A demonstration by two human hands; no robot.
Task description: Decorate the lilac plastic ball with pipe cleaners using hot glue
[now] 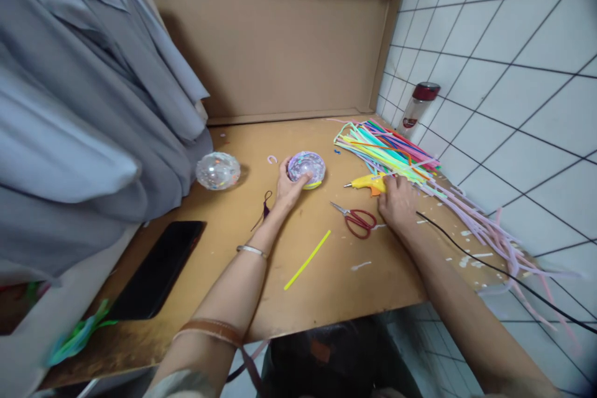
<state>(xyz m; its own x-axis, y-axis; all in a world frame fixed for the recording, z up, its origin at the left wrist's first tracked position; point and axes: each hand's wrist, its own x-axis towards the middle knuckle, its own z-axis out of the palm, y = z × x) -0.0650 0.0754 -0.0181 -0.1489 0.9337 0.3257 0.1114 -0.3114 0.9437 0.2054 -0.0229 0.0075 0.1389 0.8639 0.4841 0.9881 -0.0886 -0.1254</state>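
My left hand [290,188] is closed around a small round bowl-like piece [306,166], purple and clear with a yellow strip along its lower edge. The thumb presses on its near side. At the right, my right hand [399,202] is closed on a yellow glue gun [370,183], whose nozzle points left over the table. Below the glue gun lies a pair of scissors [358,221] with dark red handles. A single yellow strip [308,260] rests on the table between my forearms. Left of my left hand sits a clear ball [218,170] with coloured specks.
A bundle of coloured pipe-cleaner-like strips [387,146] lies at the back right, near a bottle [420,106] with a red lid. A black phone [156,270] is at the left. A cardboard panel [270,43] stands behind, grey cloth [93,106] hangs left, and a black cord [466,252] trails right.
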